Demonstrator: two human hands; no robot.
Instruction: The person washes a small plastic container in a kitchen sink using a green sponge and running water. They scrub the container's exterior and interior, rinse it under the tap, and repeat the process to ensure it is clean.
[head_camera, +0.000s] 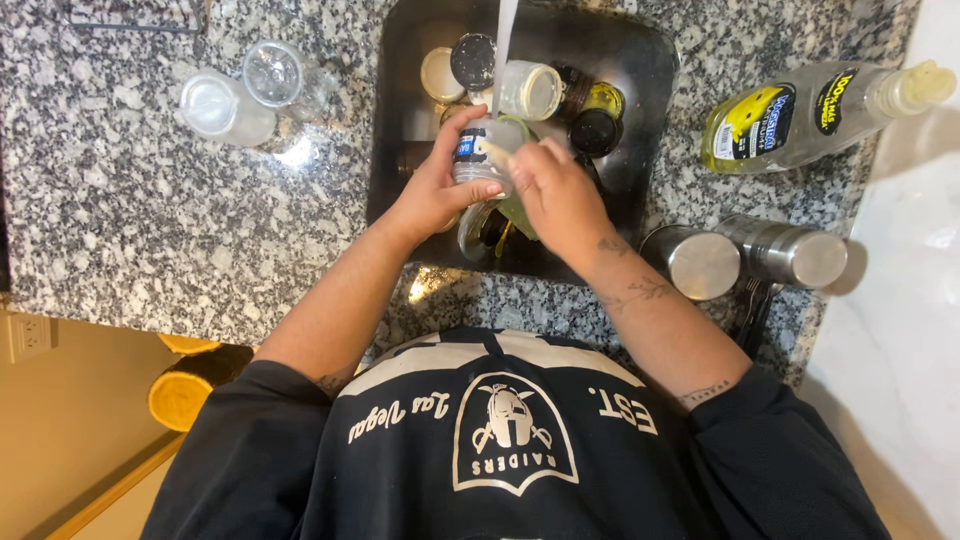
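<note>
My left hand (432, 190) grips a small clear jar (478, 150) with a blue label and holds it over the dark sink (640, 160). My right hand (560, 195) is at the jar's mouth, fingers closed on a yellow-green sponge (516, 208). A thin stream of tap water (505, 40) falls just above the jar. In the basin below lie several more jars and lids, among them a clear jar on its side (530, 90), a cream lid (440, 75) and two dark lids (472, 58) (595, 130).
Two clear glass jars (222, 106) (276, 74) stand on the speckled granite counter (150, 220) at the left. A yellow dish soap bottle (800, 120) lies right of the sink, with two steel cups (702, 264) (795, 252) below it. A white wall (900, 350) borders the right.
</note>
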